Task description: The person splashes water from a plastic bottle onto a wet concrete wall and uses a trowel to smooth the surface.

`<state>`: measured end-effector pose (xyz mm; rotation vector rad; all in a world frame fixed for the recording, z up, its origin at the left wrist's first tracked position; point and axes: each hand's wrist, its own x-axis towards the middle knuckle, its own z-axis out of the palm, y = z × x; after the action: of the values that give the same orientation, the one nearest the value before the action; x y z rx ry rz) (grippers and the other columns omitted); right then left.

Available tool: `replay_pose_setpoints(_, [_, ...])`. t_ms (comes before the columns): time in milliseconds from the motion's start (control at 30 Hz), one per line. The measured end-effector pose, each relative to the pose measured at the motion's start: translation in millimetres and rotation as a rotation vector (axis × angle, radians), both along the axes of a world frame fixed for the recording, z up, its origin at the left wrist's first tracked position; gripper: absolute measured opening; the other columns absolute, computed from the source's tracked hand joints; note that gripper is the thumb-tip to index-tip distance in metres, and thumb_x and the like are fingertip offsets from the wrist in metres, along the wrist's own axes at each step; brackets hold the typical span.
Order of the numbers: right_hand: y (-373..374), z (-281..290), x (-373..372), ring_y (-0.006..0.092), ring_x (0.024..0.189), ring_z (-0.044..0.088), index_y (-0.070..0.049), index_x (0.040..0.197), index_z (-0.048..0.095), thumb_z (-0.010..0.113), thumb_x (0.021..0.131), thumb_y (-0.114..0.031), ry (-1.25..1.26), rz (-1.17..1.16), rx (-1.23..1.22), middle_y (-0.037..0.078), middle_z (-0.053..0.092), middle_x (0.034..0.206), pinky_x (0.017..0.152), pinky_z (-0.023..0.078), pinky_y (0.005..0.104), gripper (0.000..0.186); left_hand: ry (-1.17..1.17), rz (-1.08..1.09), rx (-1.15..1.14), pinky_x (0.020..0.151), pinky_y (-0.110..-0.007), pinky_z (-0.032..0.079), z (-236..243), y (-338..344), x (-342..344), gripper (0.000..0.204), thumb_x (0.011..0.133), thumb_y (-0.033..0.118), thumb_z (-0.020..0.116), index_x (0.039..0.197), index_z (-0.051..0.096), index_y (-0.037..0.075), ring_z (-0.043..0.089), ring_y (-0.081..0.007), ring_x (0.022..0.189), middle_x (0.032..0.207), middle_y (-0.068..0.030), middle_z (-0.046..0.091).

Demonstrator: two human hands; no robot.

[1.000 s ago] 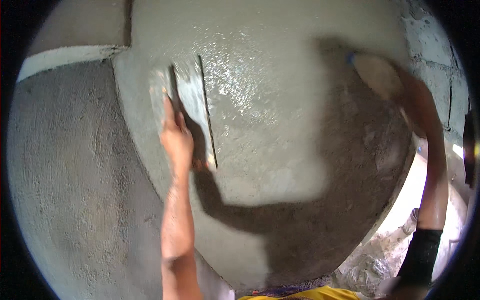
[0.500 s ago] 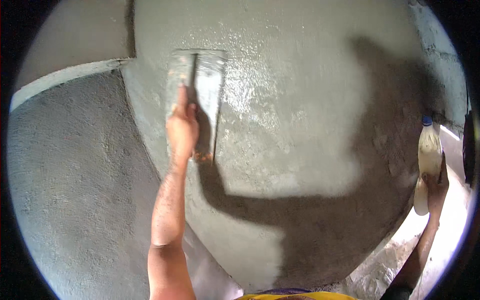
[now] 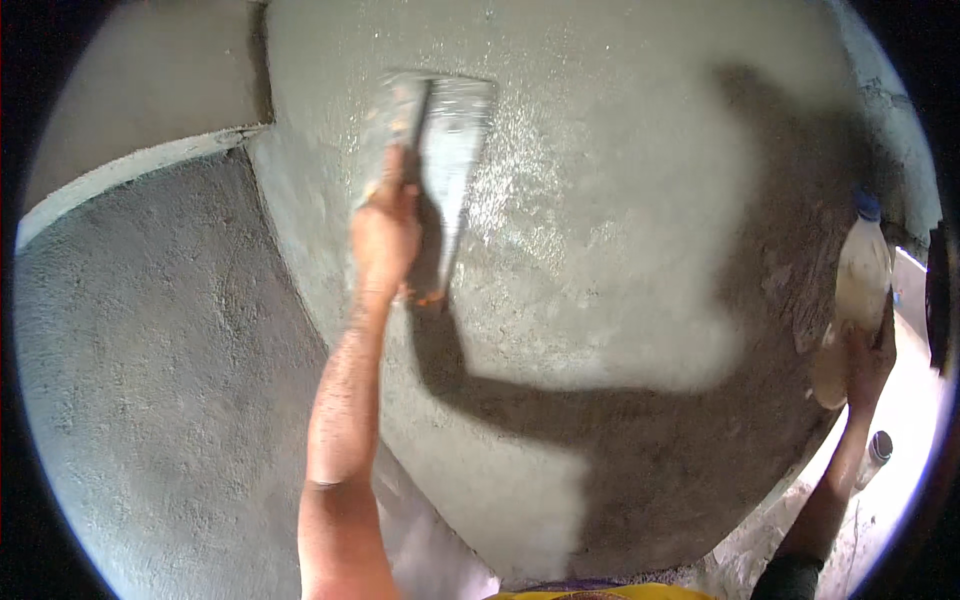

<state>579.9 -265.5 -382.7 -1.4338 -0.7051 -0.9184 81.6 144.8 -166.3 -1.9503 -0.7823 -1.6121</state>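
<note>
Left hand (image 3: pixel 385 238) grips a trowel (image 3: pixel 457 140), right hand (image 3: pixel 870 362) a bottle (image 3: pixel 863 268).
The trowel looks blurry, and fingers cover part of it.

A rectangular metal trowel (image 3: pixel 458 135), slightly blurred, stands lengthwise in the upper left-center of the frame, its top leaning right, against a grey plastered wall (image 3: pixel 620 260). Its blade gleams pale on the right half, with orange-brown spots near the lower end. The plaster glistens wet just beside the trowel's right edge and turns matte toward the center, with deep shadow across the lower right. At the frame's right, a clear plastic bottle (image 3: pixel 864 265) of cloudy, pale contents is held cap-up, tilted slightly right, its blue cap (image 3: pixel 867 206) in place.
</note>
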Motion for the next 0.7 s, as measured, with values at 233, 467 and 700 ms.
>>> replay_pose_setpoints(233, [-1.6,14.1,0.5,0.0284,0.135,0.049,-0.006,0.154,0.037,0.067,0.089,-0.007,0.015,0.149,0.006,0.017,0.048,0.15,0.112,0.04,0.0411,0.072,-0.15,0.063,0.093,0.081,-0.047,0.057,179.3,-13.7,-22.0,0.054,0.099,0.021,0.054,0.151,0.042,0.017,0.071,-0.0402,0.093,0.105,-0.0251,0.071])
replay_pose_setpoints(467, [-3.4,6.2,-11.9,0.0301,0.135,0.048,-0.005,0.154,0.037,0.067,0.092,-0.013,0.033,0.036,0.031,0.019,0.048,0.149,0.112,0.04,0.0428,0.069,0.09,-0.033,-0.033,0.093,-0.045,0.054,8.3,-30.0,20.3,0.059,0.099,0.014,0.057,0.154,0.038,0.022,0.067,-0.0365,0.11,0.118,-0.0258,0.067])
replay_pose_setpoints(700, [3.9,9.2,-26.4,0.0258,0.128,0.053,-0.001,0.151,0.041,0.07,0.085,-0.005,0.037,0.264,0.048,0.019,0.053,0.143,0.11,0.041,0.0381,0.072,-0.163,-0.047,-0.014,0.083,-0.045,0.055,145.7,-10.1,-11.4,0.055,0.098,0.022,0.057,0.152,0.043,0.017,0.072,-0.0367,0.099,0.107,-0.0258,0.071])
